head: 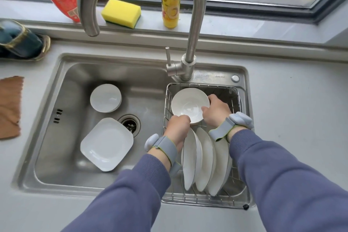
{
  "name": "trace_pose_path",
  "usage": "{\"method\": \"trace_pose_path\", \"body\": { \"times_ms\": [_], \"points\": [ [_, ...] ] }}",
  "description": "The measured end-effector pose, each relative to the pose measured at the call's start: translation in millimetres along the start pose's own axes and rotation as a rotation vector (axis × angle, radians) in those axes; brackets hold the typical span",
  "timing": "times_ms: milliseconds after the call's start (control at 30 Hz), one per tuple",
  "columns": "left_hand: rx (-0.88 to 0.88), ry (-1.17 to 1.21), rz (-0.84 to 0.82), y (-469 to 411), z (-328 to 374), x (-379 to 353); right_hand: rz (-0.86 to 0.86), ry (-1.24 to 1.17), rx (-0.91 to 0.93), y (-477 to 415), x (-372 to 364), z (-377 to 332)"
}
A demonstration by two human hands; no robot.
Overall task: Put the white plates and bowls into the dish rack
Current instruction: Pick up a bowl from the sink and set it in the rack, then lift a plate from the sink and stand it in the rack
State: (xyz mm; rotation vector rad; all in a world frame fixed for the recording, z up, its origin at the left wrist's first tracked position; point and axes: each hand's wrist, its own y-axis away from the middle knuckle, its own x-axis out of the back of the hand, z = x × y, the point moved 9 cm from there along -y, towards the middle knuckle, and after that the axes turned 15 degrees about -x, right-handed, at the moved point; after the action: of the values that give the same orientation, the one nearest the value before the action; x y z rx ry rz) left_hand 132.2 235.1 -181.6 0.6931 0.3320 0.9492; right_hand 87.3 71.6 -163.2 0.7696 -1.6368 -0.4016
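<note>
We hold a white bowl (190, 106) over the far end of the dish rack (239, 98), our left hand (178, 125) pinching its near rim and our right hand (216, 110) gripping its right edge. Nearer us in the rack stand three plates (202, 158). Left of the rack, in the sink (62, 118), lie another bowl (105, 98) and a square plate (106, 144).

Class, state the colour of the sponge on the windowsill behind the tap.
Yellow, with a dark green scouring layer underneath: the sponge, seen in the head view.
</note>
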Motion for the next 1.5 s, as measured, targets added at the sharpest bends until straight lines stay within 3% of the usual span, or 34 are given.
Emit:
{"method": "trace_pose_path", "body": {
  "times_ms": [300,433,567,700,867,933,1033,1233,1500],
  "points": [
    [-0.006,0.032,-0.024,4,0,-2,0.068,-0.007,0.038,-3,1,4],
    [0.002,-0.014,-0.105,18,14,8,0.232,-0.038,-0.042,17,27,-1],
    [-0.114,-0.077,-0.203,36,51,50,0.260,-0.206,0.154,70,37,-47],
    [-0.192,-0.113,-0.003,25,65,139,0.089,-0.253,0.371,129,-2,-105],
    [-0.134,-0.520,0.211,0,24,260,-0.188,0.054,0.414,146,-99,-150],
    [-0.086,-0.672,0.227,-10,3,292,-0.284,0.163,0.354,139,-138,-155],
    [-0.112,-0.714,0.254,-27,-16,319,-0.348,0.232,0.262,122,-184,-152],
    [0.034,-0.848,0.070,-67,-96,345,-0.429,0.331,0.118,94,-250,-122],
    [0.181,-0.911,0.086,-61,-98,347,-0.491,0.349,0.015,83,-290,-124]
  ]
}}
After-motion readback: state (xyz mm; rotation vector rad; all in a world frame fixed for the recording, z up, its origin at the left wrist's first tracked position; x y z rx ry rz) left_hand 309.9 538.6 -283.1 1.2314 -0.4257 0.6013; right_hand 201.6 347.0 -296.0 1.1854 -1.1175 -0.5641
